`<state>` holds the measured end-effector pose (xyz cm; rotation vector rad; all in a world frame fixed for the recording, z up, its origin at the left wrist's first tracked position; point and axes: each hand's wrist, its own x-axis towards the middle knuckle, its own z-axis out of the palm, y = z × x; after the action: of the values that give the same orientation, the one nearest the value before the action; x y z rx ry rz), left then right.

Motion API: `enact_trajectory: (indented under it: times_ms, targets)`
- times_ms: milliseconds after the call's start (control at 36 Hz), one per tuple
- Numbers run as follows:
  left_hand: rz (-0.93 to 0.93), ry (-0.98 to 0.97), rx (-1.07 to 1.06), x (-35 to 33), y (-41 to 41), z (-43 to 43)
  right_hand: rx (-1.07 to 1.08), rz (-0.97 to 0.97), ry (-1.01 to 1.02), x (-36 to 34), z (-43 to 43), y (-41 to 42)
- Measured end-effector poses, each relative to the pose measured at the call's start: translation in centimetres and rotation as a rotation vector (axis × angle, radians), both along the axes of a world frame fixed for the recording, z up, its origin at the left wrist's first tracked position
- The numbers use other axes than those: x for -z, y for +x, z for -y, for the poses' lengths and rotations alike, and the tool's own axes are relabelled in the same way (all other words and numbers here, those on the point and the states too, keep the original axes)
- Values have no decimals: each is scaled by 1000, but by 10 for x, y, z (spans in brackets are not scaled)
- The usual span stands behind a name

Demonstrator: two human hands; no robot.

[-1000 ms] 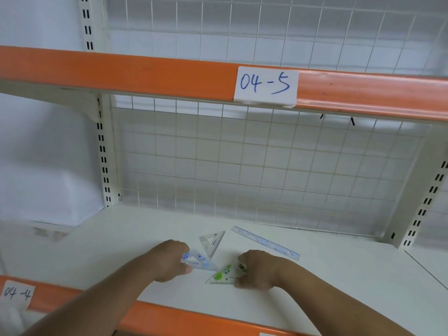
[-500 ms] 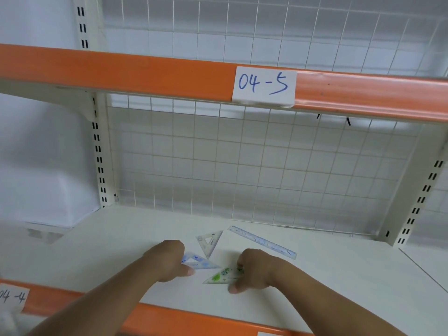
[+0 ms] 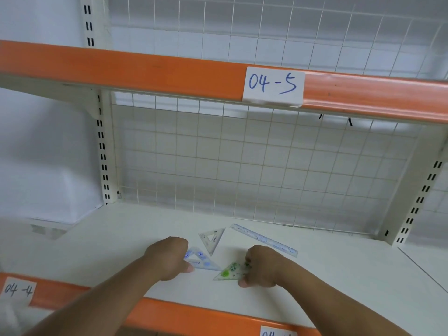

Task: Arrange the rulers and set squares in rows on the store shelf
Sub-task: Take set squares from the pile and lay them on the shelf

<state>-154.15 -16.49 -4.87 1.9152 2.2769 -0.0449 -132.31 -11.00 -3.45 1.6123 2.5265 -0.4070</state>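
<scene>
Two hands sit low at the frame's centre. The left hand (image 3: 167,258), knuckles up and fingers curled, pinches a blue-printed set square (image 3: 202,259). The right hand (image 3: 263,269), curled likewise, grips the right corner of a green-printed set square (image 3: 229,274). Just behind them, a clear set square (image 3: 213,238) and a blue-marked ruler (image 3: 264,240) lie flat on the white shelf (image 3: 339,275). Handwritten labels read "04-5" (image 3: 272,84) at upper right and "04-4" (image 3: 17,289) at lower left.

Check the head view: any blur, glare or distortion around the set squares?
Head view: orange shelf edge bows from the wide lens; light soft, no harsh glare; clear set square and ruler fade into the white shelf; left border smeared.
</scene>
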Motion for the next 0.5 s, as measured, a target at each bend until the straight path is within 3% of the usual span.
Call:
enact_trajectory:
  times_ms: [500]
  targets:
    - [45, 100, 201, -17, 34, -4, 232, -64, 100, -17, 20, 51]
